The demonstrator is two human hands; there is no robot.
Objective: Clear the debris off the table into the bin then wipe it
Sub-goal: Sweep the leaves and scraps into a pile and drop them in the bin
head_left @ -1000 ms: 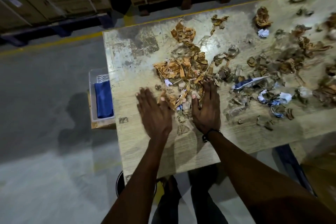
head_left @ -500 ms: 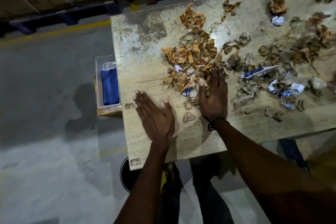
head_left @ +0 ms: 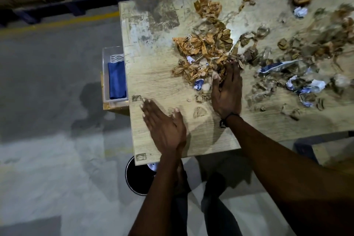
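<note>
The table [head_left: 153, 74] lies under both hands. The debris [head_left: 206, 51] spreads ahead and to the right of the right hand [head_left: 227, 94], whose straight fingers press flat against the pile's near edge. The bin [head_left: 138, 176] sits below and behind the left hand [head_left: 162, 126], which is flat, fingers straight, holding nothing.

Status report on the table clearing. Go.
Left hand open, flat on table. Right hand open, fingers in the scraps. Bin below the table corner. Nothing blocking.
</note>
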